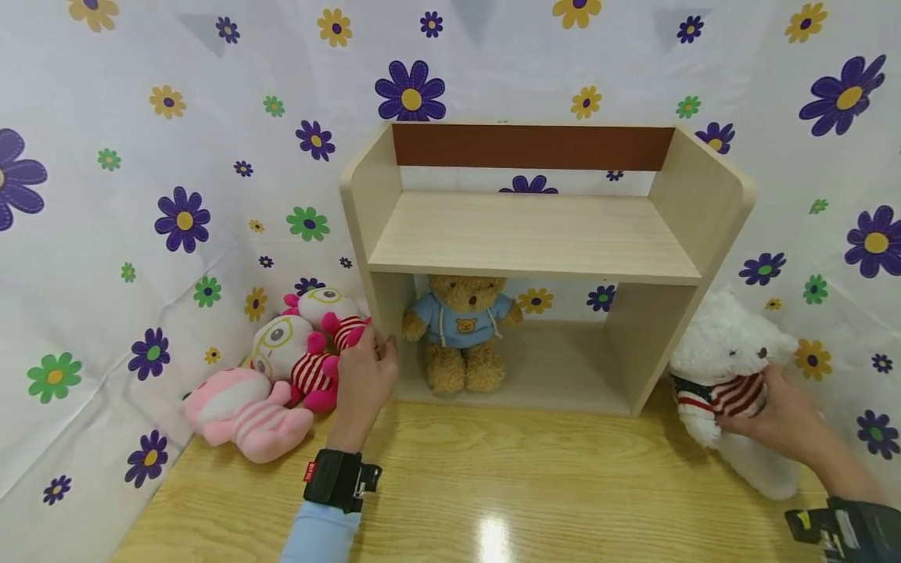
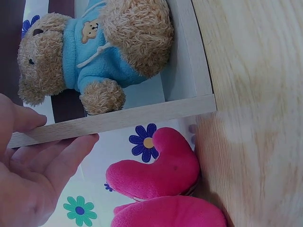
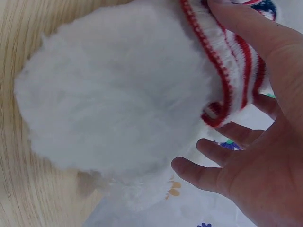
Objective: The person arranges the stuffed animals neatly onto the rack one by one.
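Observation:
My left hand (image 1: 364, 383) grips the front edge of the left side panel of a small pale wooden shelf (image 1: 535, 234); in the left wrist view the thumb and fingers lie on opposite faces of that panel (image 2: 128, 119). At the right, my right hand (image 1: 791, 418) holds a white teddy bear (image 1: 728, 336) by its red-and-white striped top, beside the shelf's right panel. The right wrist view shows the bear's fluffy underside (image 3: 113, 90), with the fingers spread around its side. A brown teddy bear (image 1: 464, 328) in a blue hoodie sits at the left of the lower compartment.
Left of the shelf lean two white-and-magenta plush toys (image 1: 285, 344) in striped tops and a pink plush toy (image 1: 246, 414). All stand on a wooden table (image 1: 535, 477). A flower-printed cloth (image 1: 232, 156) hangs behind and at the left.

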Action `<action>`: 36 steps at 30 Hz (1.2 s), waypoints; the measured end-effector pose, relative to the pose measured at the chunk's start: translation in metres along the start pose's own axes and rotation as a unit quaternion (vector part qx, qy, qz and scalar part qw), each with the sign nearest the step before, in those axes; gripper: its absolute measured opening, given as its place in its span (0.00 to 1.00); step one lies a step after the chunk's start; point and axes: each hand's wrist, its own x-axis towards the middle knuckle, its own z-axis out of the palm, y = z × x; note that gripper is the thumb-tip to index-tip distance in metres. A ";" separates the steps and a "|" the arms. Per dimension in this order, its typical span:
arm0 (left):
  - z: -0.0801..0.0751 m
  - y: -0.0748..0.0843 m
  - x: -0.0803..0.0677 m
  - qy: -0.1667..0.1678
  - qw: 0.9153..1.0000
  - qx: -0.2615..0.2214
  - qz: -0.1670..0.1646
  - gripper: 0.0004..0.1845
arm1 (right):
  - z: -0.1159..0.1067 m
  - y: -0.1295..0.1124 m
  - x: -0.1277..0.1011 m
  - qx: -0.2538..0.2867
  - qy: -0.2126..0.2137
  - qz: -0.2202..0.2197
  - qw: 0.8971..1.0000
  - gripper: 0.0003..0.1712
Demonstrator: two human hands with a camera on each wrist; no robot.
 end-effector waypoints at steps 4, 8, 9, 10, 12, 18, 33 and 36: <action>-0.003 0.000 0.001 -0.016 1.000 0.002 -0.005 0.10 | 0.006 0.006 0.003 0.022 0.017 -0.034 0.999 0.58; -0.006 -0.001 0.006 -0.028 1.000 -0.007 0.000 0.11 | 0.011 0.012 0.009 0.054 0.047 -0.088 0.994 0.60; -0.007 -0.001 0.008 -0.030 1.000 -0.010 0.003 0.12 | 0.011 0.012 0.010 0.057 0.050 -0.095 0.993 0.60; -0.007 -0.001 0.009 -0.032 0.999 -0.012 0.004 0.13 | 0.011 0.013 0.012 0.059 0.058 -0.105 0.991 0.60; -0.008 -0.002 0.010 -0.033 0.999 -0.007 0.004 0.15 | 0.012 0.014 0.014 0.058 0.064 -0.110 0.990 0.58; -0.010 0.003 0.013 -0.020 1.000 -0.021 0.008 0.23 | 0.015 0.015 0.015 0.049 0.052 -0.101 0.992 0.56; -0.012 0.006 0.016 -0.033 0.998 -0.060 -0.001 0.19 | 0.024 0.009 0.016 0.065 0.033 -0.061 0.995 0.59; -0.012 0.007 0.016 -0.035 0.997 -0.063 -0.002 0.20 | 0.024 0.007 0.015 0.059 0.027 -0.040 0.997 0.59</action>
